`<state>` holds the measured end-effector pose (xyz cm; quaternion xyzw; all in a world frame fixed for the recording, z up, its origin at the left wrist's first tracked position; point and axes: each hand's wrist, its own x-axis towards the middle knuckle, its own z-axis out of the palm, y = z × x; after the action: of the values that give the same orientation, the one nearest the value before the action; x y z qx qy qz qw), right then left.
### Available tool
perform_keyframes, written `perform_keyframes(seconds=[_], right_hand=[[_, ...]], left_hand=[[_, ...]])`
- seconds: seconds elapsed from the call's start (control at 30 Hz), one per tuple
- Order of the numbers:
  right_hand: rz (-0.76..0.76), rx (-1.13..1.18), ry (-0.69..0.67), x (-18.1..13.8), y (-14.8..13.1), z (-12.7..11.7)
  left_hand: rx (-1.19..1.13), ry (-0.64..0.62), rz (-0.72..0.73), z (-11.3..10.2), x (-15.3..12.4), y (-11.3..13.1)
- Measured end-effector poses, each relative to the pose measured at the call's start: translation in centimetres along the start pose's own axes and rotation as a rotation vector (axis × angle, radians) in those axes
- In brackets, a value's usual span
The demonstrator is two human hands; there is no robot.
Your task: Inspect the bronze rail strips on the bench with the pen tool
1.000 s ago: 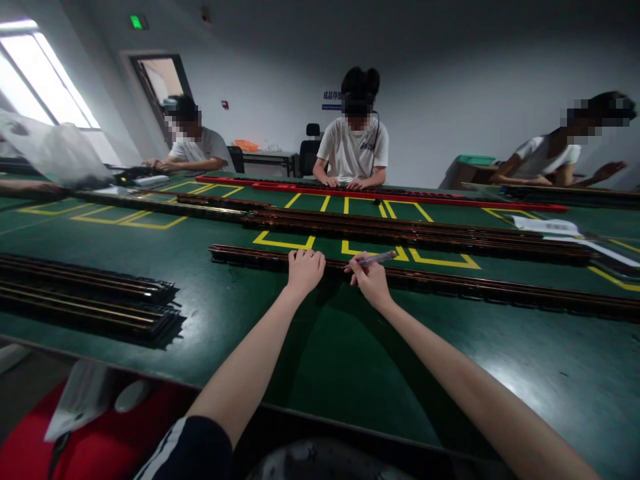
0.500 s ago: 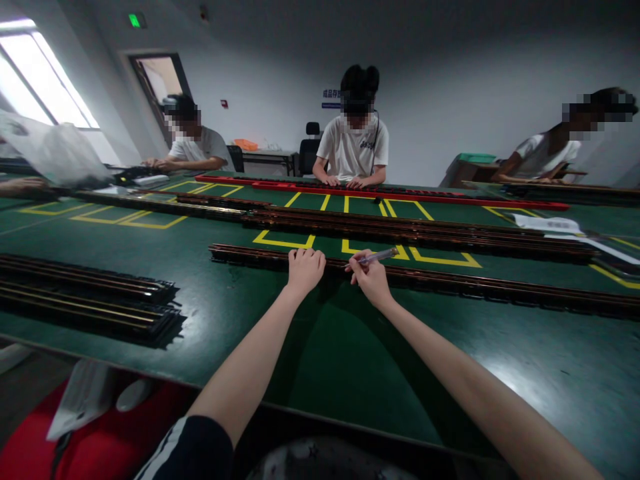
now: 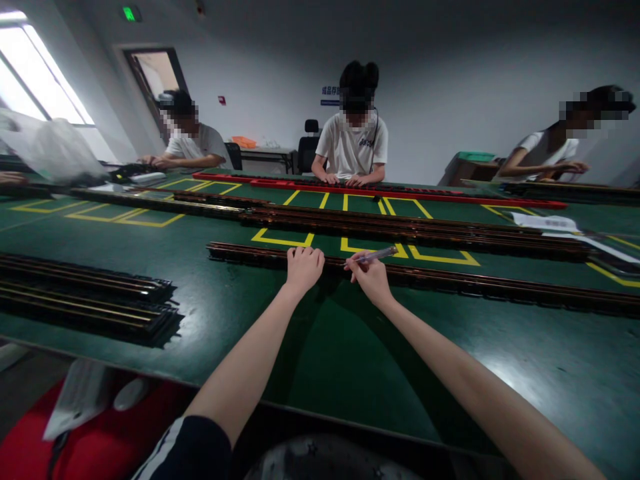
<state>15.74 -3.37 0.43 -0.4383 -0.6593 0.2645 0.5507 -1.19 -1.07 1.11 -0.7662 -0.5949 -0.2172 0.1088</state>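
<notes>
A long dark rail (image 3: 475, 281) with copper-coloured lines lies across the green table in front of me. My left hand (image 3: 304, 270) is closed over its near edge, with the fingers bent across the top. In my right hand (image 3: 369, 275) is a slim pen-like tool (image 3: 377, 255) with a clear barrel, pinched between thumb and fingers. Its tip points left and down at the rail, just right of my left hand; whether it touches cannot be made out.
A bundle of similar rails (image 3: 400, 227) lies beyond, over yellow tape outlines. More rails (image 3: 80, 303) are stacked at the left. Past them runs a red strip (image 3: 280, 184), where a person (image 3: 353, 147) works. Other people sit at the far left and right. White papers (image 3: 545, 222) lie at the right.
My hands, the tool and the rail keep their places, with only a slight shift of the view. The person at the far right has raised a hand.
</notes>
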Motion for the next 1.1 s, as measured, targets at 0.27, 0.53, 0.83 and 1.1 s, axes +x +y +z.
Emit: perform_keyframes(seconds=[0.27, 0.53, 0.83, 1.1], right_hand=[[0.016, 0.025, -0.006, 0.03, -0.04, 0.07], [0.025, 0.036, -0.006, -0.01, -0.50, 0.17], [0.024, 0.054, 0.054, -0.11, -0.61, 0.14], [0.062, 0.082, 0.108, -0.21, -0.72, 0.08]], left_hand=[[-0.004, 0.003, 0.007, 0.03, 0.03, -0.06], [-0.039, -0.015, 0.005, -0.01, 0.13, -0.12], [-0.032, 0.026, -0.006, 0.10, 0.00, -0.01], [-0.128, 0.017, 0.018, 0.12, -0.10, 0.19]])
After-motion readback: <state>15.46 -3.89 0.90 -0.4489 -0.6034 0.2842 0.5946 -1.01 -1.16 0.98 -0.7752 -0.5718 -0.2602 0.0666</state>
